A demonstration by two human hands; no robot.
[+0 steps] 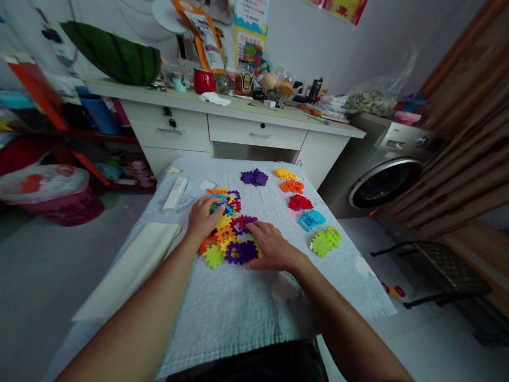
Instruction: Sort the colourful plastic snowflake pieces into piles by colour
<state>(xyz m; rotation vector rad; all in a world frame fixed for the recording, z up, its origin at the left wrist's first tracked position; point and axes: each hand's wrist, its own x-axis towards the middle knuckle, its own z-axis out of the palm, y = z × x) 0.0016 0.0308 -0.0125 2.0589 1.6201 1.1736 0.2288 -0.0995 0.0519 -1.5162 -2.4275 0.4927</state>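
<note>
A mixed pile of flat, notched plastic building pieces (225, 232) in purple, orange, yellow, red, blue and green lies on the cloth-covered table. My left hand (202, 217) rests at the pile's left side, its fingers spread over the pieces. At the right edge, my right hand (272, 246) has fingers and thumb apart, touching the pieces near a purple piece (242, 252). Sorted by colour, small heaps lie farther off: purple (254, 177), yellow (285, 174), orange (291, 186), red (300, 202), blue (312, 219) and green (326, 241). Some fingertips are hard to make out.
A white box-like bar (175, 195) and a folded white sheet (135, 265) lie along the table's left side. Behind stands a white desk (258, 130) with a watermelon (115, 55), jars and papers. A washing machine (377, 164) and a low chair (445, 268) are at right.
</note>
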